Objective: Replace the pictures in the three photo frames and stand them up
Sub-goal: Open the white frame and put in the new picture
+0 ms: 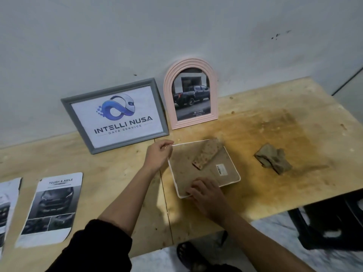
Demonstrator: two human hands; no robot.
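Slippage is threatening: our left hand [159, 154] is pinching the far corner of the white-rimmed rectangular frame [184, 177], face down on the plywood table [275, 193], while our right hand [206, 195] is seemingly pressing straight-fingered on its near edge; uneven pressure could be popping its backing loose.

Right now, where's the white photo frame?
Head view, centre: the white photo frame lies face-down on the table, before the pink arched frame, left of the crumpled cloth.
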